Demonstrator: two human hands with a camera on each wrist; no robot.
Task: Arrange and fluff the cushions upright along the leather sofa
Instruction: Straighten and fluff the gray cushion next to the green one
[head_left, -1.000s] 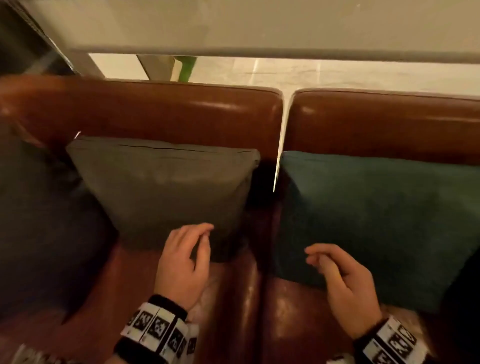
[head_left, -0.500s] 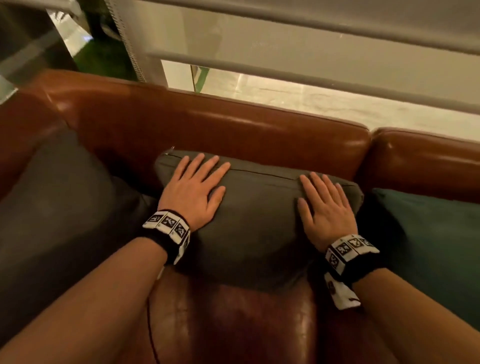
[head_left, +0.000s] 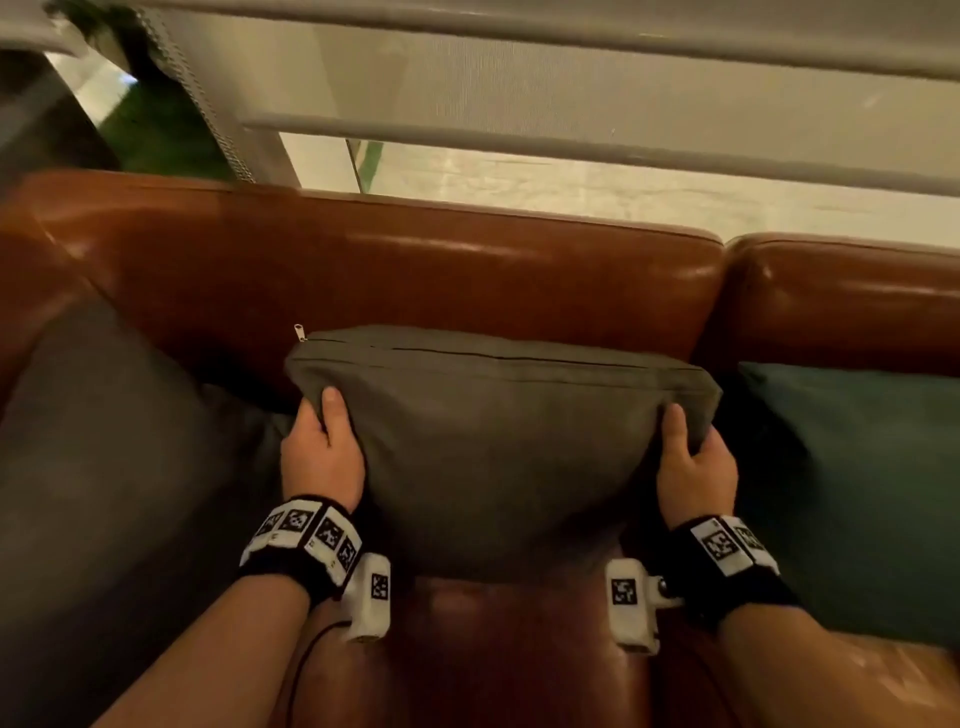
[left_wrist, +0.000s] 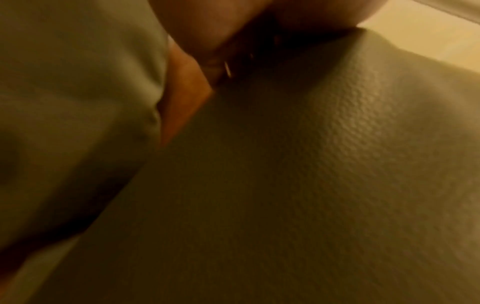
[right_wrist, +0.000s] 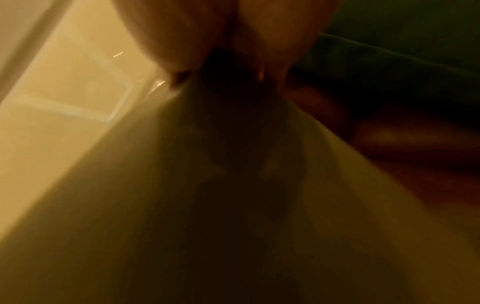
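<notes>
At frame centre, olive cushion (head_left: 498, 447) upright against sofa back (head_left: 415, 270), long axis horizontal; left hand (head_left: 322, 452), right hand (head_left: 693, 462) grip opposite side edges.

- Brown leather sofa (head_left: 467, 270), glossy, with a seam dividing two back sections.
- Olive-grey cushion (head_left: 498, 447) upright against the backrest, zip along its top edge.
- Dark grey cushion (head_left: 104, 441) at its left.
- Teal cushion (head_left: 857, 467) at its right.
</notes>
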